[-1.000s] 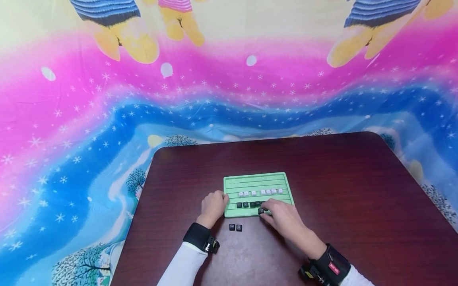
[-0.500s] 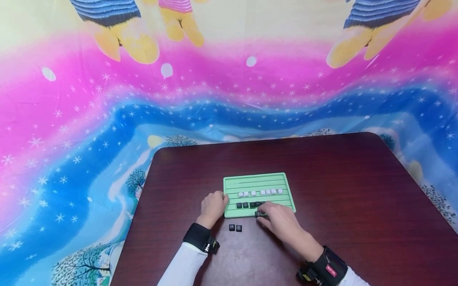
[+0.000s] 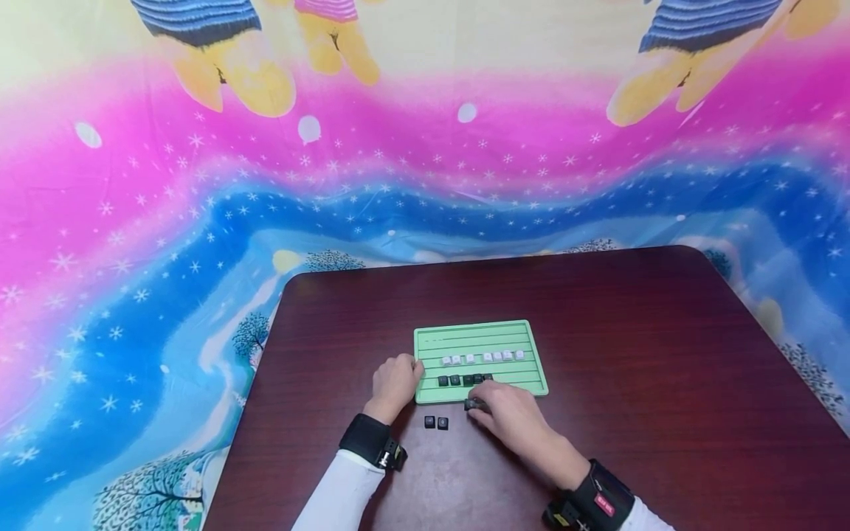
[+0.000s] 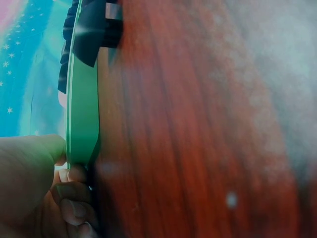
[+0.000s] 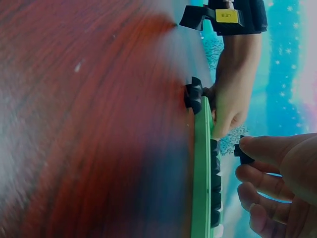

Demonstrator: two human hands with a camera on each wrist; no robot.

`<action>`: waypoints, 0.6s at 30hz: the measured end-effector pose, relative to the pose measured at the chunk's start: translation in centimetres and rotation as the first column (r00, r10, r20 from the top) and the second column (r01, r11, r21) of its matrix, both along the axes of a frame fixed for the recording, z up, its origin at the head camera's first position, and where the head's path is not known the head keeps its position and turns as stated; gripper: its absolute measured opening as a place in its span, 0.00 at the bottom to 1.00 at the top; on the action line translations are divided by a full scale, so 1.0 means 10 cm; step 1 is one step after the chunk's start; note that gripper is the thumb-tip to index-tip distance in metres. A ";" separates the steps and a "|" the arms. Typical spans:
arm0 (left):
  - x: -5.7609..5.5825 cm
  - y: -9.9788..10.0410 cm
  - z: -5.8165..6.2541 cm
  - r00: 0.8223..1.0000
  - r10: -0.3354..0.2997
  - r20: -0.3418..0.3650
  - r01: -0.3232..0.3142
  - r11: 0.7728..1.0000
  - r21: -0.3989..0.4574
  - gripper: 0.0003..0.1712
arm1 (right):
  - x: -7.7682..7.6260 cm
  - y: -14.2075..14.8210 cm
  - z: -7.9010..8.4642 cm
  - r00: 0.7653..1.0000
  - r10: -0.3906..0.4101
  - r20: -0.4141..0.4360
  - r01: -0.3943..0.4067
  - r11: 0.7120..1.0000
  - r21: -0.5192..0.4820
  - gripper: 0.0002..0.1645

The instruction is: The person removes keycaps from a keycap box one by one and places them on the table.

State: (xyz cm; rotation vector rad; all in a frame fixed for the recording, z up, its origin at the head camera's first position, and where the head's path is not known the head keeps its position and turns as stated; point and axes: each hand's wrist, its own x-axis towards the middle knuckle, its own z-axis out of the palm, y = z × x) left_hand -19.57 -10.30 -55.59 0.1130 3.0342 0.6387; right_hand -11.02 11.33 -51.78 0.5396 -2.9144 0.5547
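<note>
Nearest you: two loose square black plastic keycaps [image 3: 443, 423], side by side on the dark red-brown wood-grain bench [image 3: 664, 354], short of the tray; a low sweep of your right grip [image 3: 514, 417] could scatter them. Next, one held black keycap [image 3: 471, 405], pinched between that grip's thumb and finger, raised by the tray's near edge; the hold looks slight, so a roll of the thumb might turn or drop it. Pose: white-sleeved right forearm [image 3: 644, 516] entering from lower right, remaining fingers loosely bent. Opposite, your left grip [image 3: 395, 385], clasping the left rim of one shallow ribbed light-green tray [image 3: 478, 339]; any lift or twist there could tilt the tray and slide its rows. Pose: white-sleeved left forearm [image 3: 339, 490] entering from lower left, thumb on top, fingers curled lower down. Within the tray: a nearer row of black keycaps [image 3: 454, 380], five visible, its right end just beside your right grip and liable to a nudge; beyond, seven unevenly spaced white keycaps [image 3: 488, 357]. Furthest, behind the bench: one pink-and-blue snowflake-printed backdrop [image 3: 398, 169].
</note>
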 end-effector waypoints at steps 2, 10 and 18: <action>0.00 0.00 0.00 1.000 0.001 0.001 -0.001 1.000 -0.004 0.28 | 0.01 -0.02 -0.02 1.000 0.004 0.002 -0.004 1.000 -0.001 0.10; 0.01 0.01 0.02 1.000 0.007 -0.007 -0.007 1.000 0.006 0.28 | 0.02 -0.08 -0.07 0.999 0.042 0.034 -0.042 0.999 -0.005 0.10; 0.03 0.01 0.03 1.000 0.005 -0.007 -0.005 1.000 0.013 0.28 | 0.04 -0.16 -0.12 0.991 0.109 0.083 -0.109 0.994 -0.006 0.09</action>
